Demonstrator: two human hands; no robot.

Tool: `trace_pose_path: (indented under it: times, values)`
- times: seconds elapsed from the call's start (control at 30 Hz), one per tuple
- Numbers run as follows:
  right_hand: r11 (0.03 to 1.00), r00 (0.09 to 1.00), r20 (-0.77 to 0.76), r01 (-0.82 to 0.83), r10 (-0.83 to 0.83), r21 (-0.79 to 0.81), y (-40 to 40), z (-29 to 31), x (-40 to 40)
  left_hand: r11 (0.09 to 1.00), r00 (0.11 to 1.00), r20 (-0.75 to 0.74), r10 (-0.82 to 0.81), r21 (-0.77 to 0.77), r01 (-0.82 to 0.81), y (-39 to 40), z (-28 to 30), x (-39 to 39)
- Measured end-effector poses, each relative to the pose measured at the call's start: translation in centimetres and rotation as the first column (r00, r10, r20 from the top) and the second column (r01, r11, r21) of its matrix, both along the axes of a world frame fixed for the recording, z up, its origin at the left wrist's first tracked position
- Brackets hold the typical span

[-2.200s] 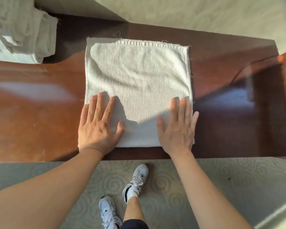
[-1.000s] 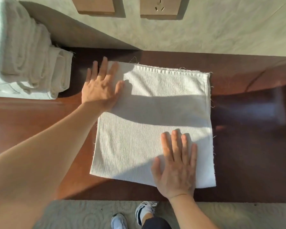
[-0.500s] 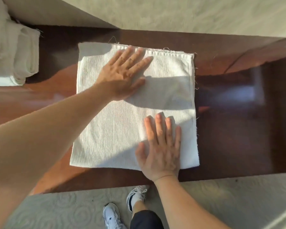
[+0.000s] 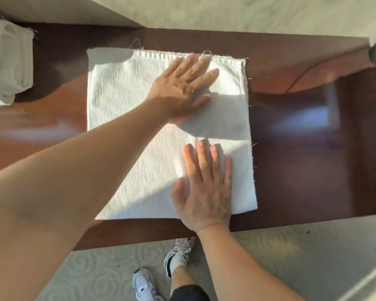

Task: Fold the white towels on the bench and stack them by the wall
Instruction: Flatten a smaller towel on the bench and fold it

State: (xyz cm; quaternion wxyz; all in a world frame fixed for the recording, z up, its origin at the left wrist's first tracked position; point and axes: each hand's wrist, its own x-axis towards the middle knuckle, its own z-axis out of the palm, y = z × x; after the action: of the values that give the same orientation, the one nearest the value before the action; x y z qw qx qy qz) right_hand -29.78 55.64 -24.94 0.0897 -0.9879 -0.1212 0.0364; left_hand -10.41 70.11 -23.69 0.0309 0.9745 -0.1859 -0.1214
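Note:
A white towel [image 4: 126,127] lies folded into a flat square on the dark wooden bench [image 4: 302,170]. My left hand [image 4: 182,88] lies flat on the towel's far right part, fingers straight and pointing toward the far right corner. Flat on the near right part rests my right hand [image 4: 204,187], palm down with its fingers spread. A stack of folded white towels [image 4: 7,66] sits at the far left of the bench, next to the wall.
The pale wall [image 4: 226,11] runs along the bench's far edge. A patterned carpet [image 4: 291,257] covers the floor in front, where my white shoes [image 4: 143,285] stand. A dark cord [image 4: 302,72] crosses the bench at the right.
My left hand has slid from the towel's far left corner rightward across its far edge. My right hand has stayed on the near right part.

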Motion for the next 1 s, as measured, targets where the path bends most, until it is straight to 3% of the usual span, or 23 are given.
trace_pose_path:
  times: [0.1,0.2,0.33,0.7,0.9,1.0]
  values:
    - [0.999,1.000,-0.018,-0.003,0.002,-0.038,-0.1,0.0,0.0,0.968,0.986,-0.011,0.166,-0.190,-0.165,1.8,1.0,-2.1]
    - [0.997,0.999,-0.036,0.000,-0.003,-0.075,0.1,0.1,0.0,0.933,0.993,0.023,0.114,-0.345,-0.099,2.2,1.3,-8.5]
    - [0.999,1.000,0.000,0.006,-0.006,-0.050,0.1,0.2,0.2,0.972,0.977,0.036,0.212,-0.112,-0.207,4.5,-0.9,-13.9]
    - [0.997,1.000,-0.019,0.003,-0.005,-0.072,0.2,0.1,0.0,0.859,0.858,0.036,0.512,-0.024,-0.512,12.2,-1.0,-4.5]
    - [0.999,0.999,0.039,0.017,-0.015,-0.038,0.2,-0.1,0.0,0.908,0.919,0.031,0.392,-0.174,-0.381,6.6,0.3,-11.7]
    - [1.000,0.999,0.049,0.014,-0.013,-0.014,0.2,-0.1,0.1,0.925,0.935,0.013,0.355,-0.153,-0.349,4.5,-0.6,-16.9]
